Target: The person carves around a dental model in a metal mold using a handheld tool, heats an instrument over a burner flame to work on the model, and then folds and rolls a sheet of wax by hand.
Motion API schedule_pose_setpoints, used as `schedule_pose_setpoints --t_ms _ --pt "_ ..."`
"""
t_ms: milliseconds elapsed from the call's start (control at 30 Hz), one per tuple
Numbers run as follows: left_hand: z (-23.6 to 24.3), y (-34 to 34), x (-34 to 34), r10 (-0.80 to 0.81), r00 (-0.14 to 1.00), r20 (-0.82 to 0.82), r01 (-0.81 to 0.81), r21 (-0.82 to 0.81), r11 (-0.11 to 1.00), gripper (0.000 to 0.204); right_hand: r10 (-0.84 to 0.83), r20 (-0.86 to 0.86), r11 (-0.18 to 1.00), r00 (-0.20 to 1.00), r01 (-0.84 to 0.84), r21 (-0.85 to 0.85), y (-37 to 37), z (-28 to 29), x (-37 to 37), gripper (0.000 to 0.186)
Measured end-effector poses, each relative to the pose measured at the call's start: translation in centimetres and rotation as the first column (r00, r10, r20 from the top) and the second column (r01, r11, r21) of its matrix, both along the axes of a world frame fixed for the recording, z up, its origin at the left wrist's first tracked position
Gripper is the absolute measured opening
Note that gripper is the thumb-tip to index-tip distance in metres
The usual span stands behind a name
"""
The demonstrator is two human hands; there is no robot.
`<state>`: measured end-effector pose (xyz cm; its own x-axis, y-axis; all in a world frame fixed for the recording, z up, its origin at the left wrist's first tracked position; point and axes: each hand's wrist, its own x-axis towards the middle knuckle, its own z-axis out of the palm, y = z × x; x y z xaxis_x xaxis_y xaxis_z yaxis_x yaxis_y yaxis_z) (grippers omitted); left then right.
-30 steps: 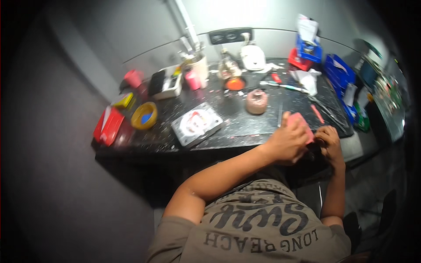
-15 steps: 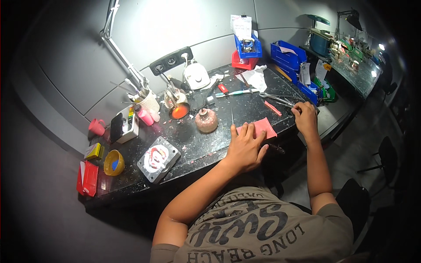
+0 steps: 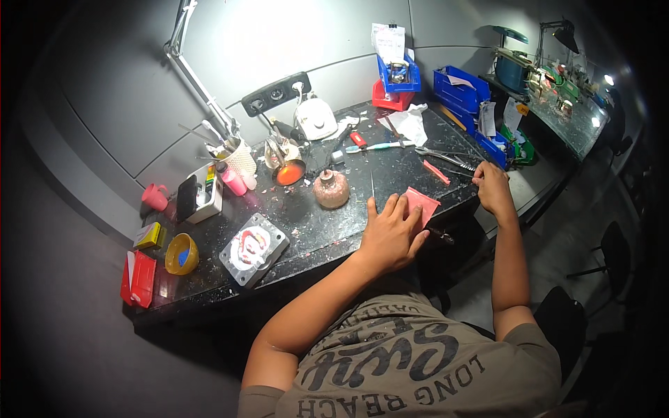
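Observation:
My left hand lies with its fingers spread on a pink wax sheet at the bench's front edge. At the right end my right hand is closed, its fingertips pinched beside metal hand tools. What it grips is mostly hidden. A narrow pink wax strip lies between the hands. Behind my left hand is a thin pointed tool. A round, speckled pinkish burner-like pot stands to the left. Farther left sits a grey flask half with white plaster and a red arch in it.
Along the back are a white device, a toothbrush, a glowing orange heater and a tool cup. A yellow bowl and red box stand left. Blue bins are at right.
My right hand has shifted slightly right and its fingers have drawn closer together. My left hand stays on the pink sheet, whose far edge now looks lifted or bent. The view has shifted slightly.

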<state>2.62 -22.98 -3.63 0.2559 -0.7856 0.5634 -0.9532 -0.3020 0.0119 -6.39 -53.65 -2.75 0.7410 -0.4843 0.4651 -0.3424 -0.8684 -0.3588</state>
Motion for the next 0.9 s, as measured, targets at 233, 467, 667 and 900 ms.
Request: schedule_pose_setpoints --t_ms 233,467,667,900 --pt "0.7 0.2 -0.4 0.047 0.995 -0.090 -0.041 0.075 0.996 0.054 0.264 0.537 0.361 0.801 -0.599 0.715 -2.3 1.3 -1.2 0.023" --pt "0.7 0.2 -0.1 0.064 0.995 -0.077 -0.059 0.068 0.996 0.055 0.342 0.793 0.097 0.503 -0.859 0.503 2.3 3.1 -2.0 0.040" --pt "0.9 0.6 0.1 0.052 0.989 -0.135 -0.043 0.064 0.997 0.056 0.408 0.790 -0.027 0.458 -0.858 0.512 5.6 2.0 -0.8 0.043" --pt "0.7 0.6 0.3 0.035 0.987 -0.157 -0.027 0.052 0.998 0.058 0.485 0.606 0.485 0.631 -0.771 0.413 8.9 1.3 -0.4 0.011"
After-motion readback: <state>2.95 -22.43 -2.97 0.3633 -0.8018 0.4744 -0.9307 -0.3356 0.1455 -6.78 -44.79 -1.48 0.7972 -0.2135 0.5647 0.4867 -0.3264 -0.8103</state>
